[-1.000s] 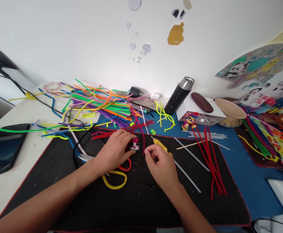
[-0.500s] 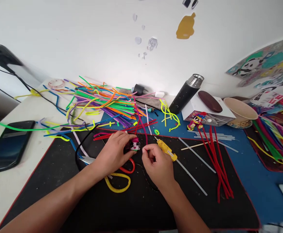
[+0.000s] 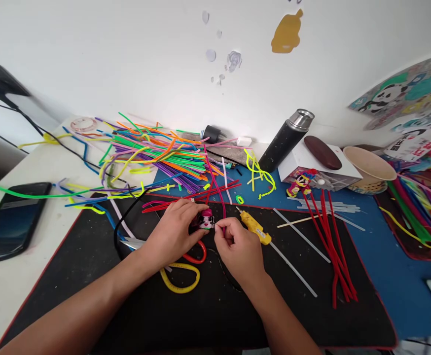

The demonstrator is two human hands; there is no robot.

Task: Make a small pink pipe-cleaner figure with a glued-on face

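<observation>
My left hand (image 3: pixel 174 226) is closed round a small doll figure (image 3: pixel 206 220) with a white face and a magenta top. Close on its right, my right hand (image 3: pixel 239 244) is pinched at the figure's edge; whatever sits between thumb and finger is too small to name. A magenta pipe cleaner (image 3: pixel 218 190) runs up behind the right fingers. Beneath the left hand lie scissors (image 3: pixel 180 290) with red and yellow handle loops. A yellow hot glue gun (image 3: pixel 254 228) with a clear glue stick rests to the right of my right hand.
Colourful pipe cleaners (image 3: pixel 163 153) pile up at the back. Red pipe cleaners (image 3: pixel 336 256) and glue sticks (image 3: pixel 301 235) lie on the right of the black mat (image 3: pixel 134 320). A thermos (image 3: pixel 285 140), a white box (image 3: pixel 334 182) and a finished figure (image 3: pixel 300 184) stand behind. At left is a phone (image 3: pixel 12 222).
My right hand has moved slightly left, its pinched fingertips now against the figure's edge. My left hand keeps its hold. The view has shifted a little.
</observation>
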